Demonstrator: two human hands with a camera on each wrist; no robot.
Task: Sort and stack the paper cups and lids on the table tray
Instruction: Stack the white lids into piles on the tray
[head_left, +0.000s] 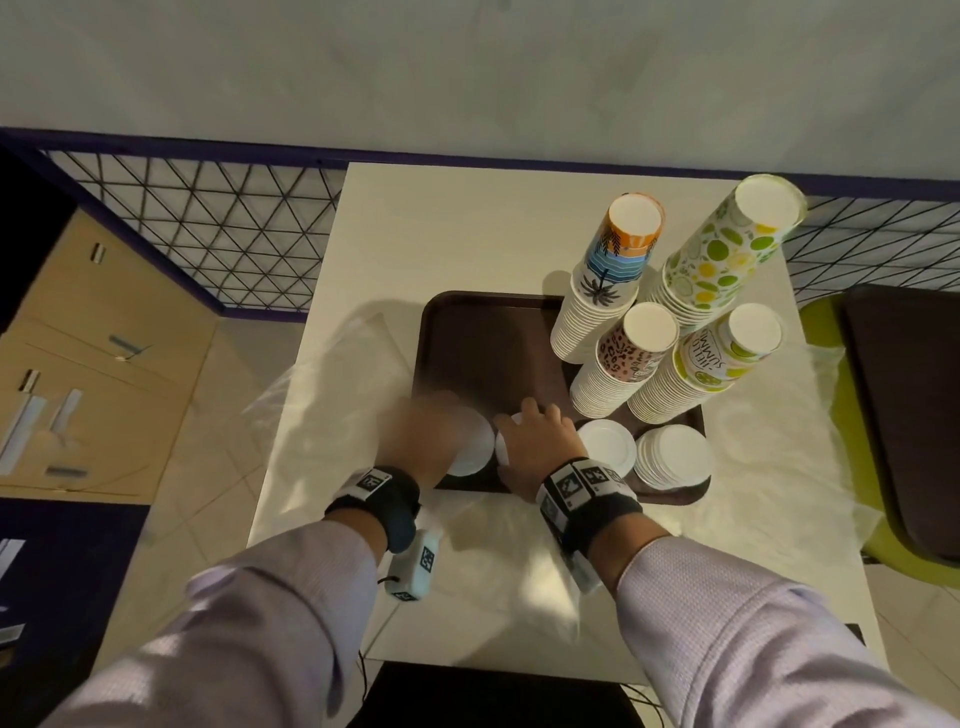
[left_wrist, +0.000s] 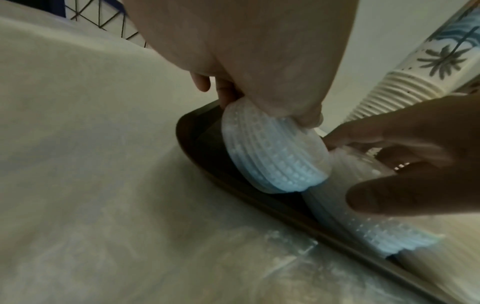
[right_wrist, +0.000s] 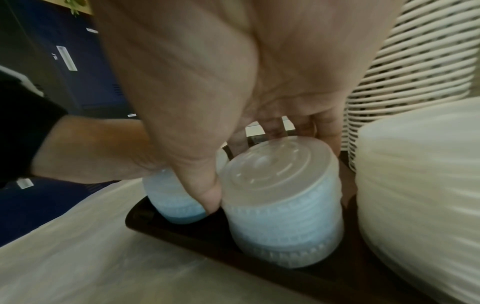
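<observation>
1. Our left hand (left_wrist: 259, 61) grips a tilted stack of lids (left_wrist: 272, 152) at the near left edge of the brown tray (head_left: 483, 338)
2. Our right hand (right_wrist: 233, 92) curls round a second lid stack (right_wrist: 283, 205) just beside it
3. Four cup stacks (head_left: 618, 358) stand at the tray's right

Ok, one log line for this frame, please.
left hand: grips tilted lid stack | right hand: grips upright lid stack | both over tray near edge
</observation>
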